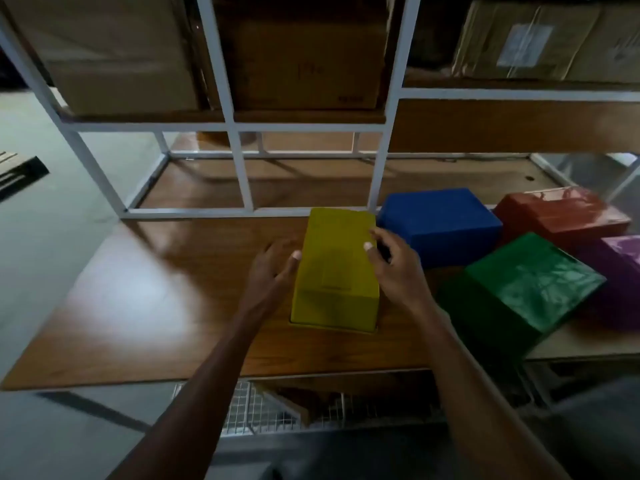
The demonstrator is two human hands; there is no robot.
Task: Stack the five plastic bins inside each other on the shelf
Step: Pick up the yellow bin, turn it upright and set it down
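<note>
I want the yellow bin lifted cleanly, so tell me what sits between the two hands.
In the head view, only the upturned yellow bin lies between the left hand and the right hand; both flank its sides on the wooden shelf.

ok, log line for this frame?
stage: first pick | yellow bin: upside down, on shelf | left hand, right hand: flanking it, grip unclear | nested: none

Wood shelf (pixel 145 306) w/ yellow bin (pixel 334 271), blue bin (pixel 440 223), red bin (pixel 561 213), green bin (pixel 530 282), purple bin (pixel 620 271).
</note>
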